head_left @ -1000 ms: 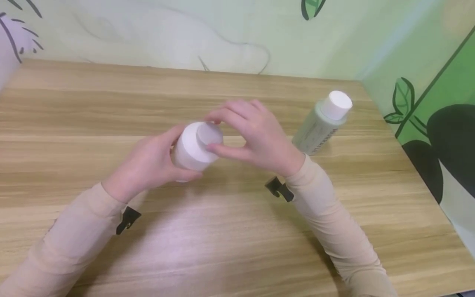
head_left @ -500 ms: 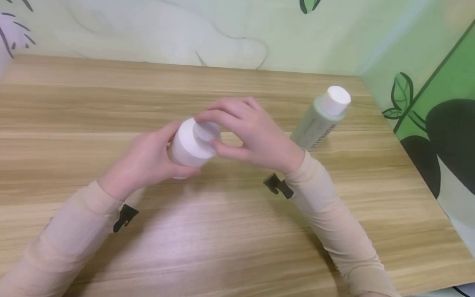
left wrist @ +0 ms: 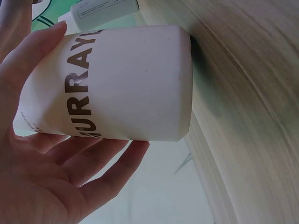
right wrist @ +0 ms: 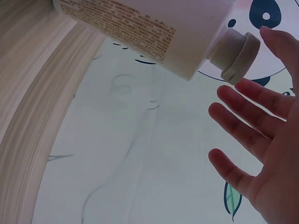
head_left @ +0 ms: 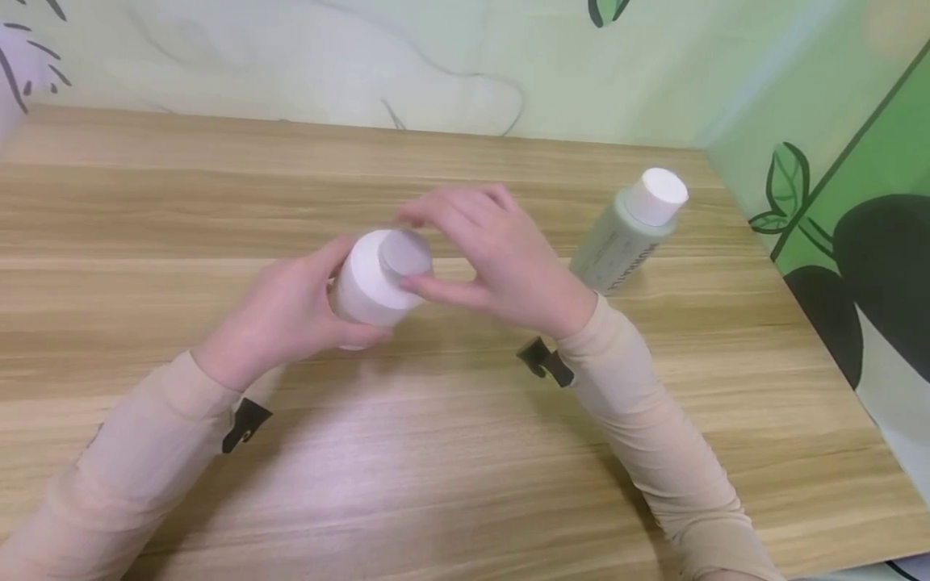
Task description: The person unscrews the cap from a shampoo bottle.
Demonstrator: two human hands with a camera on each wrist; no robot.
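My left hand (head_left: 291,311) grips a white bottle (head_left: 370,282) round its body, thumb on the near side. Large dark lettering runs over that bottle (left wrist: 135,79) in the left wrist view, and its base is close over the wood. The white cap (head_left: 407,254) points up and right, toward my right hand (head_left: 501,254). In the right wrist view the cap (right wrist: 243,56) has a wide top over a narrower neck, and the fingers (right wrist: 247,112) are spread apart. The thumb tip is right at the cap's edge; the forefinger is just off its far side.
A pale green bottle (head_left: 625,234) with a white cap stands behind my right wrist, to the right. The wooden table (head_left: 450,468) meets a painted wall (head_left: 291,64) at the back. A black clip (head_left: 247,424) sits at my left sleeve, another clip (head_left: 545,363) at the right.
My right fingers rested on the cap's far side half a second ago and have now lifted away from it. The left hand keeps its grip on the bottle.
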